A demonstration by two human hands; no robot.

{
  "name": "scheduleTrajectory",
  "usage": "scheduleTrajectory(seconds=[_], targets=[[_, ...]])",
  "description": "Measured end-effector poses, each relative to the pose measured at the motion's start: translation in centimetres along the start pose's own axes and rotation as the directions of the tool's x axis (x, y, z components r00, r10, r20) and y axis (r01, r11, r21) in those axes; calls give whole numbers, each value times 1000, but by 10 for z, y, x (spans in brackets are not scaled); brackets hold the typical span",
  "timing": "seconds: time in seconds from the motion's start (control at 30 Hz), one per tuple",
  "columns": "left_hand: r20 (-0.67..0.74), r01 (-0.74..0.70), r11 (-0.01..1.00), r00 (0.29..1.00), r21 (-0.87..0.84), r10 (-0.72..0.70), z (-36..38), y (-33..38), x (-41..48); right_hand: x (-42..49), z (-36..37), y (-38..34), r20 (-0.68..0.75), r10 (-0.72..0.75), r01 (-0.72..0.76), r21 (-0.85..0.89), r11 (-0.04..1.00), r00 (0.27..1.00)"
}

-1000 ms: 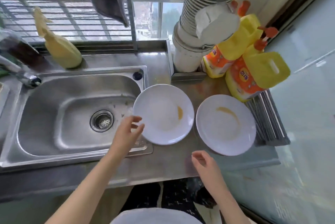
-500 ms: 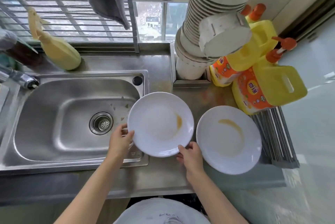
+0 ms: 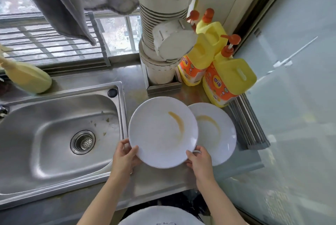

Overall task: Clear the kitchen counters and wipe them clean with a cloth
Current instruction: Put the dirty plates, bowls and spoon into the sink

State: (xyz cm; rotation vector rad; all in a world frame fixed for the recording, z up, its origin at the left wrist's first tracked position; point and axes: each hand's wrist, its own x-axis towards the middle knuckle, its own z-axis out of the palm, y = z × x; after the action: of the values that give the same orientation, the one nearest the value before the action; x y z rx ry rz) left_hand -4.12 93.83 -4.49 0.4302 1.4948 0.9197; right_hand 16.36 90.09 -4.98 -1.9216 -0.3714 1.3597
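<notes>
Stainless surface [image 3: 163, 184] beside sink [image 3: 54, 133], clearing judged barely begun: one sauce-streaked plate [image 3: 161, 133] is gripped at its near rim by fingers [image 3: 134, 150] of left hand [image 3: 124, 157] and right hand [image 3: 200, 161], overlapping a second plate [image 3: 218, 133]; detergent bottles [image 3: 229, 81] uncleared, wiping not yet started.

Lettering on yellow bottles [image 3: 229, 78] illegible

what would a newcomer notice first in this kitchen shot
The left hand and right hand grip a white plate with a brown smear. It partly covers a second smeared plate on the counter right of the sink. Behind stand bright yellow detergent bottles with orange pumps.
</notes>
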Motion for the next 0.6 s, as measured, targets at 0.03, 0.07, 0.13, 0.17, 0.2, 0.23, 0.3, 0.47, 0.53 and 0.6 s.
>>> scheduleTrajectory(seconds=[0.03, 0.07, 0.13, 0.17, 0.2, 0.23, 0.3, 0.47, 0.53, 0.6], targets=[[17, -30, 997, 999, 66, 29, 9, -3, -2, 0, -11, 2, -33, -9, 9, 10, 1000, 999], [46, -65, 988, 997, 138, 59, 18, -5, -5, -1, -22, 4, -65, -20, 21, 14, 1000, 998], [113, -124, 957, 989, 261, 97, 36, -11, -7, -2, -44, 8, -121, -38, 41, 22, 999, 992], [133, -149, 933, 985, 328, 110, 46, -15, -7, -2, -53, 9, -147, -37, 42, 32, 999, 989], [144, -174, 900, 982, 400, 125, 56, -19, -5, -1, -62, 11, -169, -32, 39, 40, 998, 985], [145, -194, 868, 979, 457, 143, 66, -23, -3, 1, -69, 13, -191, -24, 33, 44, 998, 981], [136, -209, 820, 978, 533, 160, 84, -30, 2, 7, -81, 17, -242, -13, 20, 26, 999, 970], [121, -178, 706, 984, 685, 130, 105, -46, 12, 16, -93, 22, -317, -65, 14, -160, 987, 946], [114, -177, 678, 984, 714, 137, 107, -46, 8, 16, -93, 21, -341, -135, 28, -302, 953, 930], [142, -214, 635, 976, 742, 164, 105, -44, 4, 17, -95, 21, -364, -240, 52, -458, 887, 900]])
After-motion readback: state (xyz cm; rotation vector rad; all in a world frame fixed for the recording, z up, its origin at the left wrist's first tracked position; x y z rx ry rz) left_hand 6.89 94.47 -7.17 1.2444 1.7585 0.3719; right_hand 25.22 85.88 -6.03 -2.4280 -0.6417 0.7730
